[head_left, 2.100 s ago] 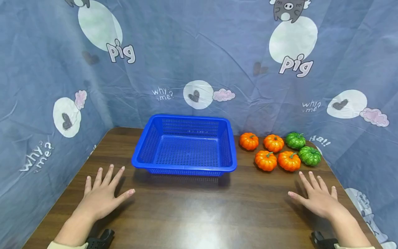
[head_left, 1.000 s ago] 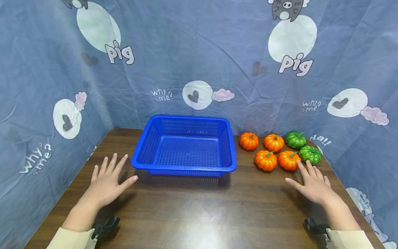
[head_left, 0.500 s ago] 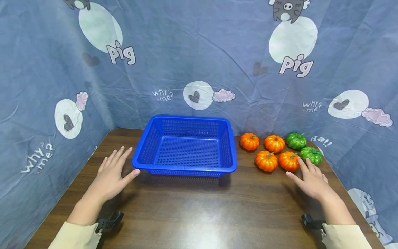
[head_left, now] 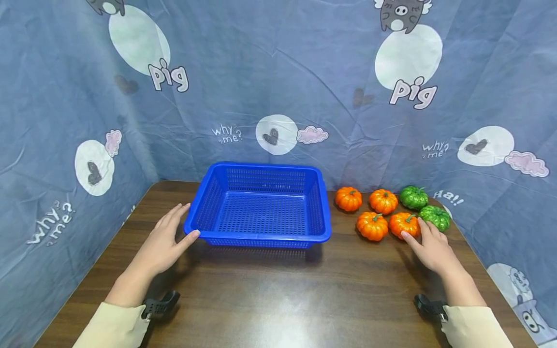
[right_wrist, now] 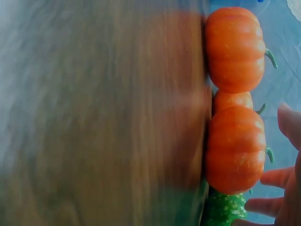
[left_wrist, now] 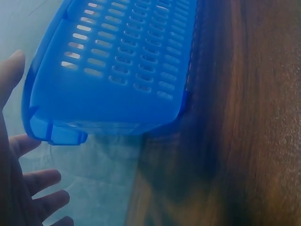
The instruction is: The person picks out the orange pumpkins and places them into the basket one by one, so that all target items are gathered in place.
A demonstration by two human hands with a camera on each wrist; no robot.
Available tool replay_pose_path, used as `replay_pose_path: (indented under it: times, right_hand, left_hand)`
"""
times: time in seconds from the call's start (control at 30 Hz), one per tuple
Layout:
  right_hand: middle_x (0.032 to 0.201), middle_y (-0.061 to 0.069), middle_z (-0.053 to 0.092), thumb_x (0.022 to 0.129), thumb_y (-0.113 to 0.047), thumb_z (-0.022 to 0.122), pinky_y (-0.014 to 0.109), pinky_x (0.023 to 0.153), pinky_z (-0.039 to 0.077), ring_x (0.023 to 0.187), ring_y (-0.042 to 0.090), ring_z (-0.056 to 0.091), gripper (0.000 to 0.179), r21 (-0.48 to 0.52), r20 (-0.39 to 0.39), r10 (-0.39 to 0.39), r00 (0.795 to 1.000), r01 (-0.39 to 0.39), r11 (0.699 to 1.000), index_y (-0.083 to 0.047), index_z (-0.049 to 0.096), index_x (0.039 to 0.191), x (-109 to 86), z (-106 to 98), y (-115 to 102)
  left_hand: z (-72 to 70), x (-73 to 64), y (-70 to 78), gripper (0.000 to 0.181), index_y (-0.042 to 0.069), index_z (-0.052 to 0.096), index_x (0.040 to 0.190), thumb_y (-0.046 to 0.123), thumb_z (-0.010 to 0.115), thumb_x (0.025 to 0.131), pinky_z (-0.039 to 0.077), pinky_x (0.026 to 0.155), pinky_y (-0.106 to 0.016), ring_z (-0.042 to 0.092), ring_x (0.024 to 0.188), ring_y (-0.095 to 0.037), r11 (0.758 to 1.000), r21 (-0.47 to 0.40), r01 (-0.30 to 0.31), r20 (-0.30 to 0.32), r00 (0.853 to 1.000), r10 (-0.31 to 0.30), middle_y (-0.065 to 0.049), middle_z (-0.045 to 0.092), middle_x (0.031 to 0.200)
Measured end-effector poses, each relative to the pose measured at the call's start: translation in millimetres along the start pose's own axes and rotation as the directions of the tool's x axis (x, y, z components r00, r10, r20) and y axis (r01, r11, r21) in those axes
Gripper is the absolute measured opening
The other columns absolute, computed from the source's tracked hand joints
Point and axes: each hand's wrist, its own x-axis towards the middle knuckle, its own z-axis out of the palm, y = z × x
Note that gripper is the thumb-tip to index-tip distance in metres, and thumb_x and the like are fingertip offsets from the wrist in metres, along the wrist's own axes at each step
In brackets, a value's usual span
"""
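- Sitting on the table (head_left: 283, 290) is the front orange pumpkin (head_left: 402, 225) farthest right, just beside the right hand (head_left: 432, 247).
- That hand's thumb and relaxed fingers frame the pumpkin without grasping it; whether they touch, I cannot tell.
- Next to it are three other orange pumpkins (head_left: 372, 226) and two green pumpkins (head_left: 436, 217).
- Upright to their left stands the blue basket (head_left: 261, 236); the left hand (head_left: 163, 246) loosely frames its near left corner, gripping nothing, contact unclear.
- All six pumpkins lie outside the basket, none lifted: seemingly the very start, both grips not yet made.
- Behind hangs a printed curtain (head_left: 278, 72).
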Motion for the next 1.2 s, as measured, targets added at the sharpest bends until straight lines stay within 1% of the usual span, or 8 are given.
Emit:
replay_pose_path:
  times: [0.17,0.37,0.53,0.63,0.77,0.9,1.03,1.2]
  right_hand:
    - [0.143,0.047,0.023,0.106,-0.049,0.039,0.075,0.104,0.023,0.128,0.067,0.023,0.081,0.031,-0.047,-0.016,0.999,0.018,0.999,0.018,0.022,0.148,5.3,5,-1]
    - [0.14,0.048,0.027,0.105,-0.048,0.041,0.074,0.104,0.025,0.126,0.066,0.027,0.082,0.049,-0.076,0.006,0.997,-0.002,0.999,0.02,0.023,0.146,10.6,8,-2]
    - [0.138,0.049,0.03,0.104,-0.046,0.045,0.073,0.103,0.028,0.124,0.066,0.031,0.082,0.051,-0.089,0.016,0.996,-0.011,0.999,0.021,0.023,0.145,13.9,8,-1]
    - [0.135,0.049,0.031,0.103,-0.047,0.047,0.072,0.101,0.031,0.121,0.066,0.034,0.083,0.066,-0.092,0.031,0.995,-0.025,0.998,0.021,0.023,0.145,15.7,9,-1]
    - [0.135,0.05,0.031,0.102,-0.047,0.05,0.071,0.101,0.033,0.12,0.064,0.037,0.083,0.127,-0.087,0.066,0.994,-0.055,0.99,0.019,0.023,0.146,17.5,9,-1]
    - [0.135,0.049,0.032,0.101,-0.044,0.055,0.07,0.101,0.034,0.121,0.062,0.038,0.082,0.179,-0.103,0.097,0.99,-0.078,0.981,0.019,0.025,0.145,18.7,9,0]
    - [0.135,0.047,0.035,0.099,-0.043,0.058,0.068,0.101,0.034,0.121,0.06,0.039,0.083,0.218,-0.109,0.119,0.987,-0.093,0.971,0.019,0.026,0.144,19.3,9,1]
    - [0.138,0.045,0.037,0.097,-0.042,0.063,0.066,0.104,0.034,0.124,0.058,0.04,0.086,0.273,-0.091,0.132,0.987,-0.103,0.956,0.02,0.027,0.144,20.8,9,0]
  left_hand:
    - [3.9,3.9,-2.6,0.074,0.005,0.028,0.156,0.041,0.06,0.1,0.028,0.103,-0.077,0.028,0.139,-0.053,0.998,-0.057,-0.004,-0.009,1.0,0.003,-0.03,0.03,0.155]
    - [9.8,7.5,-1.9,0.07,0.006,0.027,0.156,0.036,0.059,0.101,0.032,0.102,-0.075,0.034,0.136,-0.053,0.986,-0.166,0.006,-0.024,1.0,-0.01,-0.03,0.034,0.152]
    - [14.1,8.6,1.6,0.066,0.004,0.025,0.156,0.029,0.056,0.103,0.036,0.101,-0.072,0.042,0.131,-0.051,0.964,-0.266,0.006,-0.027,1.0,-0.014,-0.031,0.036,0.148]
    - [16.8,7.8,1.8,0.064,0.003,0.024,0.156,0.026,0.054,0.103,0.04,0.1,-0.068,0.046,0.127,-0.048,0.942,-0.336,0.002,-0.024,1.0,-0.011,-0.031,0.039,0.147]
    - [18.4,6.1,4.0,0.065,0.005,0.021,0.157,0.023,0.054,0.104,0.043,0.1,-0.066,0.048,0.127,-0.05,0.912,-0.408,0.031,0.016,1.0,-0.027,-0.033,0.037,0.148]
    - [19.3,5.0,6.1,0.067,0.009,0.02,0.158,0.023,0.055,0.104,0.039,0.104,-0.067,0.042,0.132,-0.053,0.896,-0.438,0.067,0.056,0.997,-0.047,-0.034,0.033,0.151]
    - [19.9,4.0,6.0,0.066,0.01,0.02,0.158,0.023,0.055,0.104,0.038,0.106,-0.065,0.042,0.133,-0.051,0.882,-0.463,0.085,0.068,0.996,-0.06,-0.034,0.034,0.151]
    - [18.1,3.0,5.3,0.067,0.011,0.02,0.159,0.024,0.056,0.104,0.036,0.107,-0.066,0.04,0.135,-0.052,0.879,-0.463,0.112,0.074,0.993,-0.088,-0.033,0.032,0.153]
